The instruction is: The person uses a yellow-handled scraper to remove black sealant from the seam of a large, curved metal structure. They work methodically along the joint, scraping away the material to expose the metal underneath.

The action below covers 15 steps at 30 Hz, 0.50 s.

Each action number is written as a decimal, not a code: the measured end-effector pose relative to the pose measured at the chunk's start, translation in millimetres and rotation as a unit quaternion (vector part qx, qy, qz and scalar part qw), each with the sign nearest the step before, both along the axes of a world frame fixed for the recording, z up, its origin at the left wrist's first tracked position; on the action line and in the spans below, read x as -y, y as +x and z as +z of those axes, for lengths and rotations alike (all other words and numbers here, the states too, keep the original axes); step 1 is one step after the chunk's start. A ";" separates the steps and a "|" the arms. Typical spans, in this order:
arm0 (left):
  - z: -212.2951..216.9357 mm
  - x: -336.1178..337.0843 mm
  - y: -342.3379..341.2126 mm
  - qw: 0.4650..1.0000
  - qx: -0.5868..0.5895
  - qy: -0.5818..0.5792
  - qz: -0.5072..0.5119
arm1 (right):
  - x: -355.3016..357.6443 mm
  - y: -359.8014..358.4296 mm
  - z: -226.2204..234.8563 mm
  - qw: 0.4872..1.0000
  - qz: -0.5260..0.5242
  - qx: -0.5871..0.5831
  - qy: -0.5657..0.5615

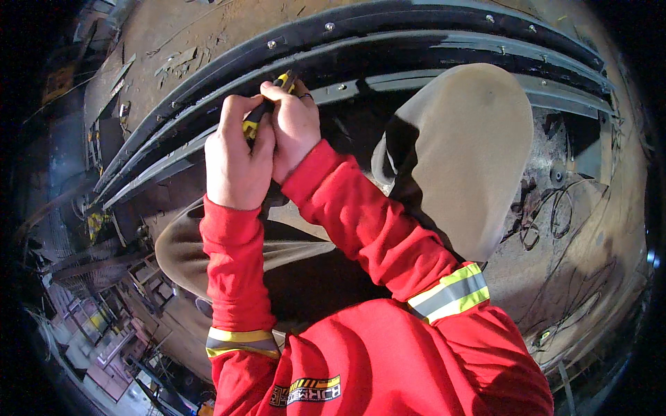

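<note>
Head view, the only 1. Both hands are at the upper left of centre, close together over the long strips.

Tool: yellow-and-black hand tool (261,113), slim, tilted, upper end leaning right. Sits between the 2 hands; exact kind hidden by the grip.

Left hand (239,163): fingers closed around the lower part of the tool, thumb side toward the right hand. Yellow patch of the tool shows just beside the thumb.

Right hand (296,130): fingers closed on the tool nearer its upper end, thumb along it. Dark ring (304,96) on 1 finger. Hands look to be touching or nearly so; can't tell which.

Below/behind the hands: long black strips (388,57) with grey metal bars (409,78) alongside, running left to right, bowed in this lens. Several shiny bolts (329,27) along them. Can't tell if the tool tip touches a strip.

Person: red sleeves (371,215), each with a yellow-and-silver reflective band (452,295). Right knee (472,132) in tan trousers overlaps the bars, well right of the hands; left knee (182,243) is lower left.

Around: brown floor (229,28) with scraps beyond the strips, looped dark cable (555,215) at right, dim clutter at lower left.
</note>
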State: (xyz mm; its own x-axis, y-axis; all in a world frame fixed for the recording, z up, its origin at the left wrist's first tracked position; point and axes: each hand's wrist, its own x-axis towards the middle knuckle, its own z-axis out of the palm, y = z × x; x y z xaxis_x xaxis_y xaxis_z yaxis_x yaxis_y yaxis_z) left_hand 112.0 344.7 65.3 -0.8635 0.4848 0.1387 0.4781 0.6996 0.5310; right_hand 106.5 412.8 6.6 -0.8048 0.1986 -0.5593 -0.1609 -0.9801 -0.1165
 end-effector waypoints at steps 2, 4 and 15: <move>-0.4 -0.1 -1.5 1.000 0.003 0.007 -0.005 | 0.2 0.5 0.0 1.000 -0.007 -0.004 -0.004; -2.7 2.5 -0.2 1.000 0.008 -0.006 -0.004 | -1.3 2.5 2.6 1.000 -0.010 0.002 -0.008; -12.2 -1.8 -2.3 1.000 0.012 -0.028 0.003 | -0.6 -0.9 -18.0 1.000 -0.013 -0.014 -0.005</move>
